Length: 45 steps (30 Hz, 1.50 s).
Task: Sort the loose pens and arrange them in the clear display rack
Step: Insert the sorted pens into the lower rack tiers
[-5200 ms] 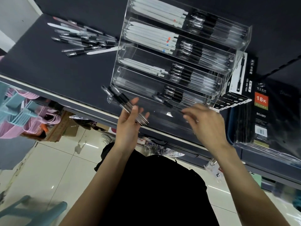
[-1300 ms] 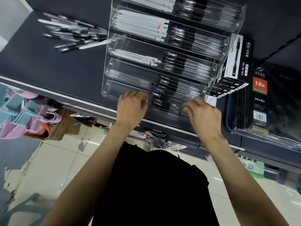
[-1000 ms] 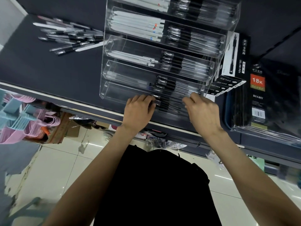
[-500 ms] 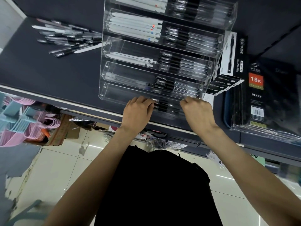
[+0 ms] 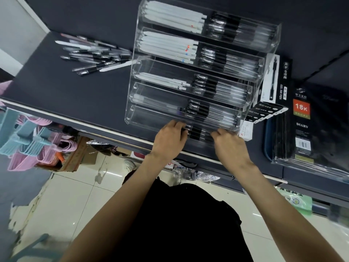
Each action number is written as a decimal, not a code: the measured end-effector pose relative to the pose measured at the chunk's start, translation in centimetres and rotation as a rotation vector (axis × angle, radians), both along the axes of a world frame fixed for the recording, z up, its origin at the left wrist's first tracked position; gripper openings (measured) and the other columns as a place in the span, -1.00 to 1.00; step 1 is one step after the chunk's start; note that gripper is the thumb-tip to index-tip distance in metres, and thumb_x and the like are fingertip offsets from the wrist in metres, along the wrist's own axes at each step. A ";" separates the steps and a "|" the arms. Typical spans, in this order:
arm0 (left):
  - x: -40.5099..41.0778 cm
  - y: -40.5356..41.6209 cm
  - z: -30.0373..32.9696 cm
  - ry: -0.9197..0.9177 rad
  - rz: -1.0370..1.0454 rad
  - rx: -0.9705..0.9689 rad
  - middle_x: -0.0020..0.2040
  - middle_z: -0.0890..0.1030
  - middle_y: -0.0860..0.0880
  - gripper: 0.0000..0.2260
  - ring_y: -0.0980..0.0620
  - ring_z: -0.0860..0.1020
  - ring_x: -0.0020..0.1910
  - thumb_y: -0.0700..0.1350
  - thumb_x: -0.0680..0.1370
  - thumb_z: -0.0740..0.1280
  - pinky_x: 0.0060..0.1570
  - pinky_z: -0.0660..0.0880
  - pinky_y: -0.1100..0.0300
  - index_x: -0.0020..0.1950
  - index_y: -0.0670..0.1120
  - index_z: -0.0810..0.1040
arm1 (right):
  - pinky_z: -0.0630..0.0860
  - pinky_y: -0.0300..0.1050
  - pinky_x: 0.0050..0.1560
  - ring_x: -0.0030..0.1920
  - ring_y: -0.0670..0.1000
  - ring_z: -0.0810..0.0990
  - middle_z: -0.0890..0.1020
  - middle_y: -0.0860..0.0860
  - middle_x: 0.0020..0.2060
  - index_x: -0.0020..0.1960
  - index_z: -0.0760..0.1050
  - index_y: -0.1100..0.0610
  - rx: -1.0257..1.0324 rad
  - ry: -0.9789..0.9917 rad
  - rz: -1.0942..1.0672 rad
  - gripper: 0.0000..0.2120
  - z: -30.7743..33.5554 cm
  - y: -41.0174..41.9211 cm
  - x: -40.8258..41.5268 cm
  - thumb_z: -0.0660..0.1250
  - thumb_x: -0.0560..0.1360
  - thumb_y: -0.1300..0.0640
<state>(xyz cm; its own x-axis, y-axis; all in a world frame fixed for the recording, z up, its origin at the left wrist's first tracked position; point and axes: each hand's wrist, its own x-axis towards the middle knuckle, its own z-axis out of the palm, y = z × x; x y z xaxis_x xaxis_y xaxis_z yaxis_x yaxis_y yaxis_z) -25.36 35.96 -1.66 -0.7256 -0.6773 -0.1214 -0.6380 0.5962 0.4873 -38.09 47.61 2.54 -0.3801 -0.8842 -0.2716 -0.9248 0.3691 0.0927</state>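
Observation:
The clear display rack (image 5: 133, 118) stands on the dark counter, with white pens (image 5: 170, 42) on the left and black pens on the right of its stepped tiers. A bundle of black pens (image 5: 198, 133) lies in the right half of the lowest tier. My left hand (image 5: 170, 142) curls its fingers over the bundle's left end. My right hand (image 5: 229, 148) curls its fingers over the right end. The fingertips are partly hidden behind the tier's front wall. A pile of loose pens (image 5: 94, 57) lies on the counter left of the rack.
A pen box (image 5: 273, 80) leans against the rack's right side, with a wrapped diary pack (image 5: 302, 129) beyond it. The counter edge (image 5: 75, 127) runs just in front of the rack. Pink and blue hangers (image 5: 28, 137) hang below at the left.
Five seconds ago my left hand held the pen bundle in front of the rack. It now lies in the lowest tier, with both hands closed in on its ends.

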 end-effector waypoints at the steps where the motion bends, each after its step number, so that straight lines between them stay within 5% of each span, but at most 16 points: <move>1: 0.1 -0.2 0.1 -0.015 -0.013 0.001 0.17 0.54 -0.10 -0.71 -0.08 0.55 0.09 -0.04 0.63 0.16 0.02 0.47 0.13 0.28 -0.12 0.49 | 0.54 -0.08 -0.20 -0.07 0.12 0.63 0.57 0.08 0.02 0.19 0.51 0.18 -0.044 -0.011 -0.022 -0.66 0.3 -0.1 0.2 0.22 0.46 0.41; 4: 1.2 -1.4 1.3 0.003 -0.037 -0.064 0.14 0.55 -0.08 -0.73 -0.07 0.53 0.10 -0.03 0.63 0.16 0.01 0.48 0.12 0.23 -0.11 0.52 | 0.61 -0.03 -0.26 -0.24 0.12 0.65 0.63 0.09 -0.05 0.12 0.59 0.17 -0.340 -0.168 -0.066 -0.75 1.7 -1.0 1.1 0.29 0.49 0.34; 7: 4.3 -4.2 3.8 0.179 -0.094 -0.213 -0.12 0.61 0.01 -0.73 -0.01 0.59 -0.12 0.03 0.58 0.17 -0.24 0.49 0.21 -0.03 -0.07 0.60 | 0.54 -0.31 -0.16 -0.29 -0.19 0.56 0.65 -0.02 -0.02 0.12 0.60 0.12 -0.607 -0.453 -0.032 -0.80 4.2 -3.8 3.3 0.31 0.53 0.26; 10: 8.9 -8.6 6.1 0.379 -0.154 -0.239 -0.24 0.59 0.03 -0.72 0.05 0.52 -0.22 0.02 0.57 0.20 -0.24 0.36 0.29 -0.15 -0.11 0.59 | 0.48 -0.42 -0.06 -0.17 -0.20 0.59 0.65 -0.08 -0.04 0.10 0.62 0.09 -0.650 -0.797 -0.051 -0.80 5.8 -8.5 6.1 0.32 0.53 0.26; 14: 15.0 -16.5 7.0 0.565 0.092 -0.258 -0.22 0.56 0.02 -0.77 0.05 0.51 -0.20 -0.07 0.57 0.26 -0.15 0.42 0.22 -0.15 -0.19 0.57 | 0.46 -0.45 -0.03 -0.08 -0.20 0.58 0.63 -0.12 -0.06 0.08 0.62 0.06 -0.610 -0.906 0.035 -0.81 5.9 -16.6 10.8 0.32 0.52 0.25; 17: 17.1 -23.5 5.4 0.498 0.250 -0.230 -0.11 0.59 0.02 -0.84 0.09 0.52 -0.07 -0.06 0.53 0.30 -0.08 0.41 0.27 -0.03 -0.14 0.55 | 0.52 -0.25 -0.03 -0.11 -0.12 0.57 0.61 -0.06 -0.03 0.11 0.61 0.07 -0.600 -0.713 0.070 -0.78 4.0 -24.0 13.3 0.30 0.52 0.26; 19: 17.0 -28.1 3.6 0.379 0.262 -0.144 0.01 0.61 -0.04 -0.81 0.00 0.53 0.04 -0.10 0.51 0.35 0.03 0.44 0.17 0.07 -0.13 0.55 | 0.53 -0.03 0.04 0.05 0.04 0.56 0.58 0.00 0.10 0.18 0.56 0.06 -0.530 -0.492 0.036 -0.72 1.9 -28.8 13.8 0.26 0.52 0.27; 24: 14.3 -34.6 1.1 0.063 -0.010 -0.092 0.26 0.47 -0.07 -0.66 -0.09 0.39 0.29 -0.08 0.54 0.35 0.21 0.32 0.14 0.30 -0.10 0.46 | 0.35 0.03 0.28 0.31 0.20 0.32 0.39 0.14 0.29 0.39 0.31 0.15 -0.239 -0.148 -0.122 -0.47 -2.2 -36.0 12.7 0.22 0.45 0.39; 32: 14.1 -37.5 -0.6 -0.160 -0.275 -0.167 0.34 0.37 -0.09 -0.56 -0.09 0.36 0.35 -0.04 0.57 0.31 0.15 0.46 0.05 0.40 -0.13 0.30 | 0.53 0.03 0.04 0.24 0.17 0.40 0.39 0.11 0.24 0.32 0.30 0.16 -0.096 -0.061 -0.251 -0.55 -4.2 -36.2 13.3 0.21 0.46 0.40; 39: 14.0 -38.8 -1.1 -0.237 -0.404 -0.366 0.30 0.41 -0.09 -0.61 -0.09 0.32 0.31 0.05 0.59 0.25 0.29 0.29 0.08 0.35 -0.11 0.39 | 0.51 -0.04 0.06 0.22 0.13 0.43 0.46 0.10 0.17 0.25 0.39 0.19 0.002 0.037 -0.191 -0.69 -4.2 -36.1 13.9 0.26 0.51 0.31; 45: 13.8 -39.2 -0.5 -0.211 -0.452 -0.221 0.24 0.48 -0.09 -0.70 -0.09 0.43 0.25 -0.04 0.59 0.28 0.18 0.38 0.07 0.29 -0.09 0.44 | 0.42 -0.06 0.19 0.20 0.12 0.47 0.52 0.12 0.16 0.23 0.36 0.20 0.000 0.070 -0.179 -0.69 -4.5 -35.6 14.1 0.30 0.51 0.23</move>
